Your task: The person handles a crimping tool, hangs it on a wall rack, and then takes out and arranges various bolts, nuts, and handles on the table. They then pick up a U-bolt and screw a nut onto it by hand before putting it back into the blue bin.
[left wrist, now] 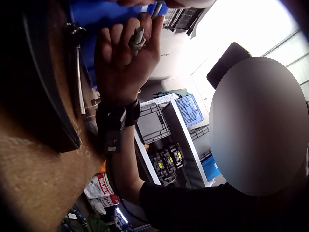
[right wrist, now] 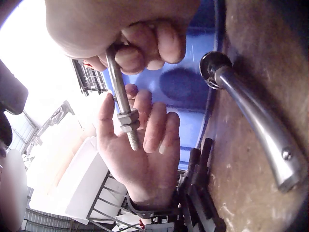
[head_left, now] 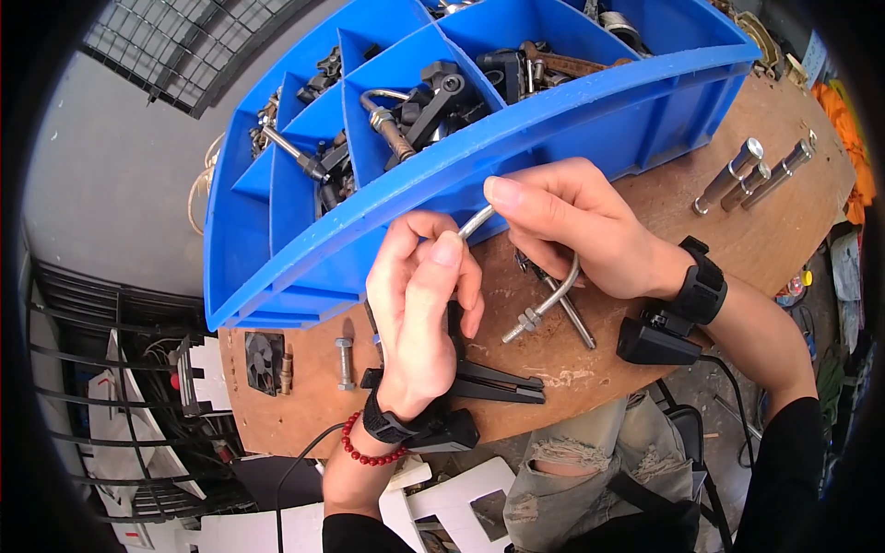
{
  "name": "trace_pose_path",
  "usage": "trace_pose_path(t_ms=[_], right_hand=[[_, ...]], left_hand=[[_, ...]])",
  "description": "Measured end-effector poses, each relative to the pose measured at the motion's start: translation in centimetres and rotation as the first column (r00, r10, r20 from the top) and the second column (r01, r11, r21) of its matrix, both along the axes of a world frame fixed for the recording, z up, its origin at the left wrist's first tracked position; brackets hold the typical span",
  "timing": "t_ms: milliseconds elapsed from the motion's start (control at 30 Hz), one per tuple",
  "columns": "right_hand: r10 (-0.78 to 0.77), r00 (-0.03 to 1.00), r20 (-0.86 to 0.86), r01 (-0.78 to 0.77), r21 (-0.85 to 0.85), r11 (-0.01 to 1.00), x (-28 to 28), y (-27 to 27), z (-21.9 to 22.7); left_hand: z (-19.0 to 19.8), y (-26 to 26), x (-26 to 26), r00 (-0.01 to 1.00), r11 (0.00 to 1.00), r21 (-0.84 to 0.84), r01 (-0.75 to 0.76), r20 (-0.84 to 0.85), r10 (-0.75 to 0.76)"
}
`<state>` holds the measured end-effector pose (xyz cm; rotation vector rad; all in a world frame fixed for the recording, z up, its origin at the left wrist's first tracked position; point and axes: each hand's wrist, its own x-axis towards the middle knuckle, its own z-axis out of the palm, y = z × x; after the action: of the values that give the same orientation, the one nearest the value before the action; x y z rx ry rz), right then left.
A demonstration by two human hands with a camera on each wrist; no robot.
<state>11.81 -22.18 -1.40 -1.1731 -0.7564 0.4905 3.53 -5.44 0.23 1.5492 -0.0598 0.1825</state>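
A bent metal rod, like a U-bolt (head_left: 562,293), spans both hands above the table in the head view. My left hand (head_left: 419,309) pinches one end between thumb and forefinger. Curled fingers of my right hand (head_left: 590,226) hold the rod near its bend. Two nuts (right wrist: 128,120) sit on the threaded end, which hangs free below the right hand (right wrist: 130,29) in the right wrist view. The left hand (right wrist: 145,159) is behind it there. In the left wrist view, the right hand (left wrist: 126,63) shows beside the nuts (left wrist: 137,42); any nut on the pinched end is hidden.
A blue divided bin (head_left: 406,198) full of metal parts stands behind the hands. Several bolts (head_left: 733,175) stand upright at right. A bolt (head_left: 345,364), a small fan (head_left: 265,362) and a black clamp-like tool (head_left: 498,382) lie nearer on the wooden table (head_left: 590,378).
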Motion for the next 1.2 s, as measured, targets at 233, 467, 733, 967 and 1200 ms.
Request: trace_pose_path(t_ms=[233,467,733,967,1200], right_hand=[[0.007,1.0,-0.018,-0.008,-0.022,1.0,-0.2,-0.1,0.3],[0.006,0.999,-0.037,-0.006,-0.003,1.0,-0.1,-0.1,0.2],[0.025,1.0,-0.017,-0.026,-0.016,1.0,-0.2,-0.1,0.6],[-0.009,1.0,-0.007,0.009,0.009,1.0,0.0,0.0,0.1],[0.009,1.0,-0.013,-0.009,-0.017,1.0,-0.3,-0.1,0.5]], left_hand=[[-0.9,1.2,-0.2,0.996,0.998,-0.05,0.044,-0.07,-0.047],[0.1,0.0,0.0,1.0,0.999,0.028,-0.019,-0.007,0.019],[-0.6,0.8,-0.3,0.998,0.999,-0.045,0.03,-0.049,-0.032],[0.1,0.1,0.0,1.0,0.999,0.04,-0.012,0.005,0.012],[-0.5,0.9,-0.3,0.999,0.999,-0.009,0.047,-0.024,-0.047]])
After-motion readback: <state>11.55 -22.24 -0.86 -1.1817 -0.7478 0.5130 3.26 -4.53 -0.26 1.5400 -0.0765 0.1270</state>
